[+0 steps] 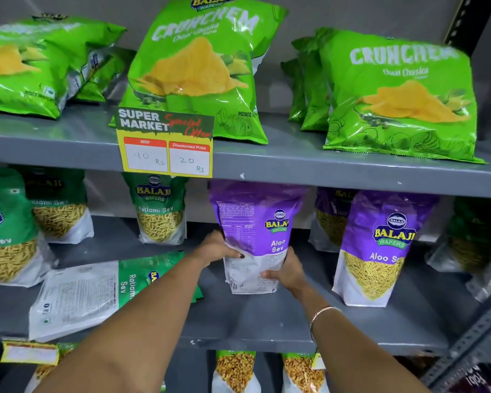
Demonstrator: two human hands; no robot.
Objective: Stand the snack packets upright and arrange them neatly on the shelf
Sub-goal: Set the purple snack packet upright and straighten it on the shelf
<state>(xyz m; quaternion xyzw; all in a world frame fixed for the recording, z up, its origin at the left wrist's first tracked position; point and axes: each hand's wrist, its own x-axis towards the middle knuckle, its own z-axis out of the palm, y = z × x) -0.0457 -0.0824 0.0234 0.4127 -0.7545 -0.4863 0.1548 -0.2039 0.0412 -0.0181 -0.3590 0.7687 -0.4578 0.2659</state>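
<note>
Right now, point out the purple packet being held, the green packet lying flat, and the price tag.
purple packet (253, 222): head view, on its purple upper side panel.
green packet lying flat (80, 296): head view, on its white printed back.
price tag (166, 146): head view, middle of the card.

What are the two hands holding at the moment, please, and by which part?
Both hold the upright purple Aloo Sev pouch by its white lower part: the left hand on its left edge, the right hand on its lower right corner.
</note>
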